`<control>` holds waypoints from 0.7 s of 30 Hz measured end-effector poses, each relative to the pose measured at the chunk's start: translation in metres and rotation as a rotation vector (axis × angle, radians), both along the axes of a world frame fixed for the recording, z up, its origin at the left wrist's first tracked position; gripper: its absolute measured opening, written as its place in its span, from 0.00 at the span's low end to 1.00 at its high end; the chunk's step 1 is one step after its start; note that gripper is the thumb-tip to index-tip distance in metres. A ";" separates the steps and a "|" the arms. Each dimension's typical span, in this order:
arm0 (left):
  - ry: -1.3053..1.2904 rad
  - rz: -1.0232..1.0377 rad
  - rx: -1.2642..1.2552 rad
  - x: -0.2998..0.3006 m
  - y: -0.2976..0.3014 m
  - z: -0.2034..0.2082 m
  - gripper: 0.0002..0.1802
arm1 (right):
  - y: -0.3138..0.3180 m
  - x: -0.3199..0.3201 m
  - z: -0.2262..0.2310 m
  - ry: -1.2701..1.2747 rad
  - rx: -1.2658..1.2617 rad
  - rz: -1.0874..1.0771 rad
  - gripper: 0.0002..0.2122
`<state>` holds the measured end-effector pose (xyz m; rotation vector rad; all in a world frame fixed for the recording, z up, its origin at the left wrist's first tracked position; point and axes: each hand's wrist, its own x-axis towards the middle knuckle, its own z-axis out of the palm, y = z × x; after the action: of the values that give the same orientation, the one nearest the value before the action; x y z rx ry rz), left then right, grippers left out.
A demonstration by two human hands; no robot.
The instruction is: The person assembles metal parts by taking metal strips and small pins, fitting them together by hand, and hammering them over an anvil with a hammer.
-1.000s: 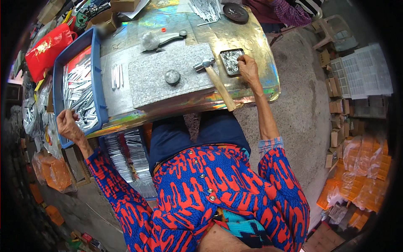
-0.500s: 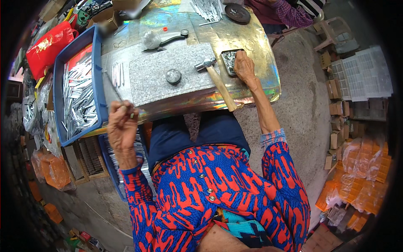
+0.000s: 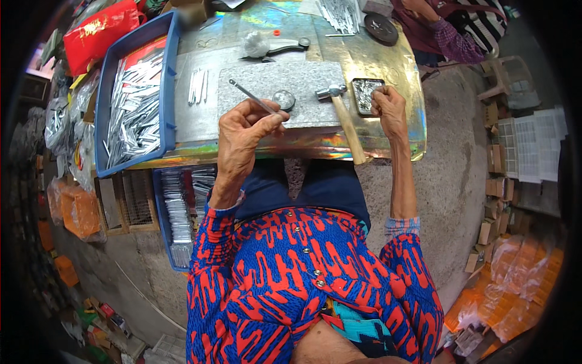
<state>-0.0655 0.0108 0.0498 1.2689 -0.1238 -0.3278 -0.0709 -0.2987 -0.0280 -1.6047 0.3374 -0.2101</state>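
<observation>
My left hand (image 3: 241, 133) pinches a thin metal strip (image 3: 248, 94) with a small hole at its far end. It is held slantwise above the near part of a grey speckled slab (image 3: 242, 82). Just beyond those fingertips, a round metal block (image 3: 283, 99) rests on the slab. My right hand (image 3: 391, 108) is closed at the right edge of a small black tray (image 3: 357, 110) of tiny shiny metal pieces (image 3: 367, 90). What its fingertips hold is too small to make out. Between the hands lies a hammer (image 3: 347, 124), its head on the slab and its wooden handle toward me.
A blue bin (image 3: 168, 91) full of metal strips stands at the left, with several loose strips (image 3: 197, 87) beside it. Black-handled pliers (image 3: 285, 50) lie beyond the slab. A dark round dish (image 3: 381, 29) is at the back, near another person's sleeve (image 3: 451, 39).
My left hand has swung right with the metal strip, from the table's front left edge to above the slab. My right hand's fingers have drawn back to the tray's edge. The view has shifted.
</observation>
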 end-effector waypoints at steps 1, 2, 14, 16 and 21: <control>-0.015 -0.016 0.014 0.004 -0.002 -0.004 0.10 | 0.010 -0.006 0.011 -0.053 0.180 0.025 0.04; -0.015 -0.006 0.019 0.004 0.000 -0.004 0.10 | 0.024 -0.008 0.023 -0.106 0.366 0.064 0.04; 0.263 -0.053 -0.361 0.015 0.002 -0.026 0.04 | 0.146 -0.016 0.058 -0.032 0.610 0.424 0.07; 0.301 -0.068 -0.451 0.015 0.002 -0.029 0.04 | 0.152 -0.016 0.057 -0.080 0.610 0.391 0.07; 0.382 -0.077 -0.533 0.015 -0.001 -0.035 0.04 | 0.161 -0.017 0.058 -0.126 0.545 0.346 0.06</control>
<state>-0.0501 0.0100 0.0147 0.6607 0.0659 -0.5558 -0.0883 -0.1381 0.0304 -1.0806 0.0082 0.0473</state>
